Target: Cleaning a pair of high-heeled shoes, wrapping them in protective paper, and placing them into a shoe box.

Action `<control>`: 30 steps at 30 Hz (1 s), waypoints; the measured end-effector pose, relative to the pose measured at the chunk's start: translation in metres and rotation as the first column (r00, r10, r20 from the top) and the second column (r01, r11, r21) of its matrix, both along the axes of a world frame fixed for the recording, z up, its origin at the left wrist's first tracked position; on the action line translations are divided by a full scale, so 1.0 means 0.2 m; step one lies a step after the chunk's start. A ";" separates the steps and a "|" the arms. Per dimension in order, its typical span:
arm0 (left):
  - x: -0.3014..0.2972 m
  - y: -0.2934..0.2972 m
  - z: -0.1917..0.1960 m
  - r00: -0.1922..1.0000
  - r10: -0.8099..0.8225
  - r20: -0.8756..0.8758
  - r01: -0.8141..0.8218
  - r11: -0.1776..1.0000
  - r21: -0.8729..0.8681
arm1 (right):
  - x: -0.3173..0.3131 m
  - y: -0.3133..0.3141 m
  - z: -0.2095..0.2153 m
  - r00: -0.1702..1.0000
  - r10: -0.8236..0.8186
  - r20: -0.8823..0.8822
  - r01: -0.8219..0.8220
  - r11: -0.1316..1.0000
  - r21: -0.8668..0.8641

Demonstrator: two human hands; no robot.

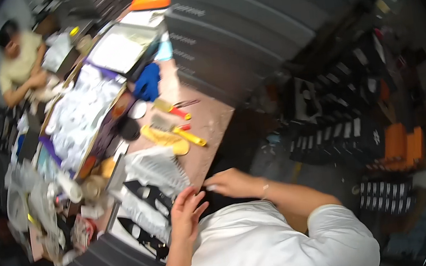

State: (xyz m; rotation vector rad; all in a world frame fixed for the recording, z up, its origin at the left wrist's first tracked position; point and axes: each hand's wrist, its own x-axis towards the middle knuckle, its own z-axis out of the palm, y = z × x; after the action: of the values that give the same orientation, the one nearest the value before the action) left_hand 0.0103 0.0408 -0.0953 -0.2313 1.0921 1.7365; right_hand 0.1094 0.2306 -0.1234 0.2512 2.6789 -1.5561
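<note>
2 hands are working at the near edge of a cluttered workbench (pixel 206 120): the left hand (pixel 185 214) is lying with its fingers spread and loose, resting flat on a black shaped piece (pixel 148 195), and the right hand (pixel 230 182) is reaching in beside it, fingers slightly curled, its tips touching the edge of the same pile; whether it is gripping anything I cannot tell. 2 black shaped pieces are showing on white sheets (pixel 156 170), the second piece (pixel 140 234) lying nearer the person, just left of the left forearm. They are looking flat, dark and pointed, with pale paper under them. Farther back, 2 yellow tools (pixel 170 138) are lying side by side, and 1 red-handled tool (pixel 178 110) is lying behind them. 1 blue cloth (pixel 147 82) is sitting near 1 box of white scraps (pixel 81 115). 1 other person (pixel 20 61) is sitting at the far end.
</note>
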 end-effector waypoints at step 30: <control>0.54 -0.92 -0.55 0.846 0.471 -0.248 -0.532 0.734 -0.422 | -0.58 -1.04 -0.17 0.560 0.825 0.078 -0.707 0.426 0.565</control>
State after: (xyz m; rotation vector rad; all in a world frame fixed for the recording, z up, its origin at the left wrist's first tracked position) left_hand 0.1182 -0.1432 -0.2055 -0.8048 1.6646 1.9373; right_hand -0.0067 0.0217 -0.1577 -1.0887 2.6181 -0.5212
